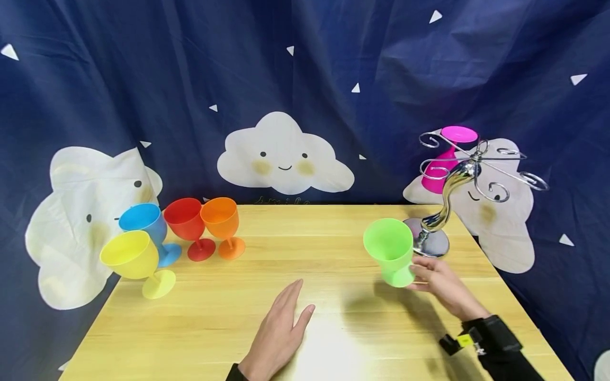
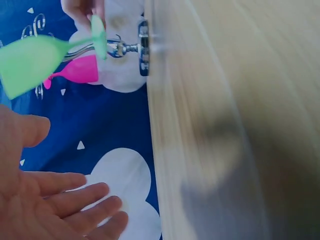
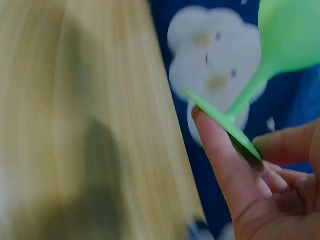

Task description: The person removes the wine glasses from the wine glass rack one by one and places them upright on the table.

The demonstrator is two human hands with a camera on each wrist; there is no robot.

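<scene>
By its round foot, my right hand (image 1: 443,283) pinches a light green plastic goblet (image 1: 389,248), bowl upward and tilted, held above the table. The right wrist view shows the thumb and fingers on the edge of the green foot (image 3: 220,117). My left hand (image 1: 281,328) hovers over the front middle of the table, fingers straight, holding nothing. Just behind the green goblet stands a chrome rack (image 1: 448,196) with curled wire arms. Upside down on one of its arms hangs a magenta goblet (image 1: 440,166).
At the table's left stand a yellow goblet (image 1: 131,256), a blue goblet (image 1: 147,222), a red goblet (image 1: 186,219) and an orange goblet (image 1: 221,219), all upright. A dark blue curtain (image 1: 310,69) with white clouds hangs behind the wooden table (image 1: 295,243).
</scene>
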